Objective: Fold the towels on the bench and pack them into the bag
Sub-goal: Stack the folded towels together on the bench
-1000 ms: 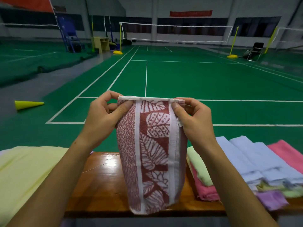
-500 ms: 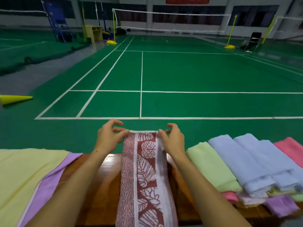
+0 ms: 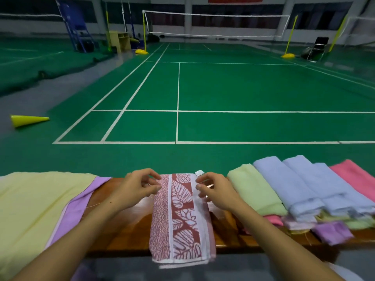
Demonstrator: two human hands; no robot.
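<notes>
Since a second ago the red patterned towel (image 3: 179, 218) has gone from hanging in the air to lying lengthwise across the wooden bench (image 3: 129, 226), its near end drooping over the front edge. Both hands have let go at the far corners. Left hand (image 3: 135, 188) sits just beside the towel's left edge, fingers loosely curled and apart, thumb tip about touching the cloth, gripping nothing. Right hand (image 3: 215, 190) mirrors it on the right edge, fingers spread and relaxed, next to the small white label (image 3: 199, 172).

Progress, as I read it:
- Red towel is folded into a long strip; likely needs at least one more fold across its length.
- Right of it: stack of folded towels (image 3: 300, 191) in green, blue, pink and purple. Looks done.
- Left: yellow towel (image 3: 30, 205) lying spread out over a purple one (image 3: 77, 205). Neither looks folded.
- Bag: not visible, so packing appears not started.

Roughly mid-task on folding, packing all still ahead.
</notes>
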